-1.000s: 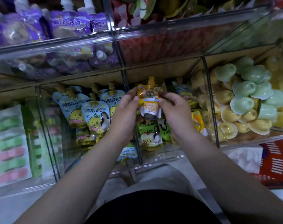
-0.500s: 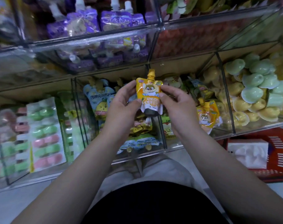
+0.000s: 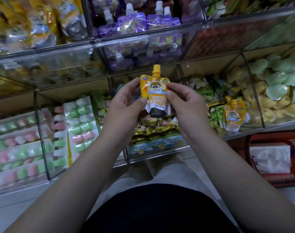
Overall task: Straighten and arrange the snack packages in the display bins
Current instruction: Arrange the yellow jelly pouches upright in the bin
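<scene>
An orange spouted pouch [image 3: 156,91] with a cartoon squirrel on it stands upright between both my hands, in front of the clear bins. My left hand [image 3: 124,106] pinches its left edge and my right hand [image 3: 185,106] pinches its right edge, thumb on the front. A matching orange pouch [image 3: 233,113] leans in the clear bin [image 3: 227,134] to the right, among green packets [image 3: 204,91]. Under my hands, yellow and green pouches [image 3: 156,130] lie flat in the middle bin.
Purple spouted pouches [image 3: 135,26] fill the upper bin. Pink, green and white candy trays [image 3: 79,125] stand in the left bins. Green and yellow round sweets [image 3: 276,86] pile up in the far right bin. A red basket [image 3: 278,158] holding a white pack sits on the floor.
My view has swung to the left, so the bins slide right in the frame. The orange pouch stays held upright between both hands, raised slightly clear of the bin.
</scene>
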Demonstrator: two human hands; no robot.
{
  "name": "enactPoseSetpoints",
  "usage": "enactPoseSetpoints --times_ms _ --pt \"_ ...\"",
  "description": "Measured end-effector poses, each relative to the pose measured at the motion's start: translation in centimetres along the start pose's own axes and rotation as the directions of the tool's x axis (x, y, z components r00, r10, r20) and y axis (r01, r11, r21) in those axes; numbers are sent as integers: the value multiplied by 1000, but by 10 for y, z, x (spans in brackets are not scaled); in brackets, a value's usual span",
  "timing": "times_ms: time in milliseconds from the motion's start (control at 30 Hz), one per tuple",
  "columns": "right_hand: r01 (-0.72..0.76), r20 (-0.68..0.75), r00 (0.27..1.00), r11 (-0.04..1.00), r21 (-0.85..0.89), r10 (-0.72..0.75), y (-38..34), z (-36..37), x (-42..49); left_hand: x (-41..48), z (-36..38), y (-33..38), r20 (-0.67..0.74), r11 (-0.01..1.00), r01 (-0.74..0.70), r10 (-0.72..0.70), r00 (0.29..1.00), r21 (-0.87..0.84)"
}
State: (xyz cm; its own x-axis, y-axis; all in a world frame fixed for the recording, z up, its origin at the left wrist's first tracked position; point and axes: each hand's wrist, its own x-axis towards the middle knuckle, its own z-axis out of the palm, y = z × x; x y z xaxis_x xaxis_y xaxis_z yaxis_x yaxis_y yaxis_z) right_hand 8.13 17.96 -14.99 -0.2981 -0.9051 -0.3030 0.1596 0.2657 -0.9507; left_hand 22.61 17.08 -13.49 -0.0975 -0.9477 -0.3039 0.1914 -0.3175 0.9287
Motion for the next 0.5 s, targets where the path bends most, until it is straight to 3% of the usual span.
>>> enactPoseSetpoints --times_ms 167,500 --pt "30 1 1000 999 24 -30 -6 19 -16 -12 -20 12 -4 999 -36 36 999 16" --pt "92 141 985 995 40 -97 -37 30 -20 -31 -20 39 -94 994 -109 105 990 -32"
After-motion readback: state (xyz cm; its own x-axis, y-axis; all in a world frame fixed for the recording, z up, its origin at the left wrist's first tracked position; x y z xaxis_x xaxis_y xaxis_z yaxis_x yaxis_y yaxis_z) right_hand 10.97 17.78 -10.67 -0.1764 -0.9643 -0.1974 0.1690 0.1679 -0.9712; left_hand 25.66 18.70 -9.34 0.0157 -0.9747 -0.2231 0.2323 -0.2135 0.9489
